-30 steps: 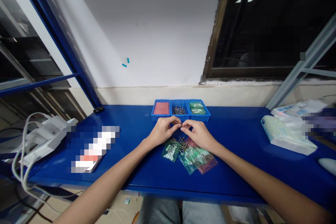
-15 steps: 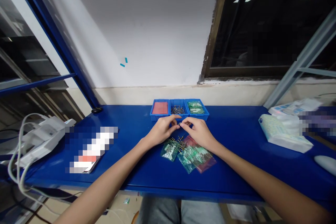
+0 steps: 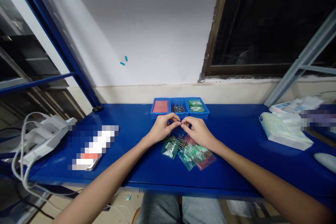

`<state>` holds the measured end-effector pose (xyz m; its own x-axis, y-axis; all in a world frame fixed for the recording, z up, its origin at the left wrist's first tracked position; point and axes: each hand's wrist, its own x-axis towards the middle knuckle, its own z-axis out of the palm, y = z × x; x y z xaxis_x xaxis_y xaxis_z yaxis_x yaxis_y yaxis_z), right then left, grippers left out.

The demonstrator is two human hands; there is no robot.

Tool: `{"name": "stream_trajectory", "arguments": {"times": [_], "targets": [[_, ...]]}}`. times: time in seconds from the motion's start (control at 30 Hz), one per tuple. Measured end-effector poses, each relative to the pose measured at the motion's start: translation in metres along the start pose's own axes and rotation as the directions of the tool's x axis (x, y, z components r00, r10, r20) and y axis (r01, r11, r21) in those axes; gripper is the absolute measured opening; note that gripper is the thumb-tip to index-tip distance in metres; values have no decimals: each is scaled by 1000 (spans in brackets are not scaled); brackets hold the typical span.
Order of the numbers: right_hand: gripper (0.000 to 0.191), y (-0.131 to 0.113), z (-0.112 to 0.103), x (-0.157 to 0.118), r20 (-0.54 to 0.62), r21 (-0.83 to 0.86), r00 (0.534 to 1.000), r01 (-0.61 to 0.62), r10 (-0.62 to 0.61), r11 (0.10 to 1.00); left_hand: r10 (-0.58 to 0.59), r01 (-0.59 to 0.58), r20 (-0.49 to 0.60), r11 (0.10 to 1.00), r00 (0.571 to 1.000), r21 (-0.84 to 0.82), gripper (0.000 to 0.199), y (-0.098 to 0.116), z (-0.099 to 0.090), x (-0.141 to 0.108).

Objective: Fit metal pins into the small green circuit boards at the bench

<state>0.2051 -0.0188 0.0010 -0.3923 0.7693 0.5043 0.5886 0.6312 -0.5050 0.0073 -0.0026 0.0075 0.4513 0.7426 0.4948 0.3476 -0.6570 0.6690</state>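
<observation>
My left hand (image 3: 163, 127) and my right hand (image 3: 198, 131) meet at their fingertips above the table. Both are closed in a pinch; whatever lies between the fingers is too small or hidden to make out. Just below them is a loose pile of brassy screws (image 3: 181, 142). A small green plastic bag (image 3: 170, 148) with pale pieces lies at the pile's left. Several more green bags (image 3: 191, 156) overlap a red plastic bag (image 3: 208, 162) under my right wrist. Behind the hands, a blue bin of screws (image 3: 178, 108) stands between bins of red bags (image 3: 160, 106) and green bags (image 3: 196, 106).
The blue table (image 3: 136, 122) runs up to the wall. At left are a power strip (image 3: 47, 140) with white cables and a partly blurred flat item (image 3: 91, 150). A tissue pack (image 3: 285, 134) and a white rounded object (image 3: 325, 161) lie at right.
The fingertips of both hands have drawn closer together, and a small dark thing seen between them before is now hidden. The bags and bins stay in place; the view shifts slightly.
</observation>
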Motion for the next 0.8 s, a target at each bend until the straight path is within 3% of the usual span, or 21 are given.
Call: {"name": "stream_trajectory", "arguments": {"times": [0.13, 0.27, 0.37, 0.47, 0.63, 0.8], "targets": [[20, 6, -11, 16, -36, -329, 989, 125, -145, 936, 18, -11, -98, 998, 995, 68, 26, -3, -4, 1], [22, 19, -24, 52, -29, -531, 989, 108, -145, 840, 80, -57, -115, 981, 990, 187, 22, -7, -10, 1], [22, 23, -27, 59, -24, -528, 991, 97, -129, 844, 120, -100, -49, 949, 991, 298, 21, -11, -12, 0], [23, 19, -23, 39, -3, -439, 993, 107, -120, 892, 144, -152, 51, 895, 988, 419, 20, -13, -14, -1], [16, 10, -13, 4, 238, -290, 969, 134, -65, 947, 132, -194, 156, 842, 979, 504, 20, -12, -15, -3], [16, 11, -9, 3, 326, -263, 945, 108, -17, 959, 108, -188, 178, 828, 978, 528, 20, -13, -16, -2]]}}
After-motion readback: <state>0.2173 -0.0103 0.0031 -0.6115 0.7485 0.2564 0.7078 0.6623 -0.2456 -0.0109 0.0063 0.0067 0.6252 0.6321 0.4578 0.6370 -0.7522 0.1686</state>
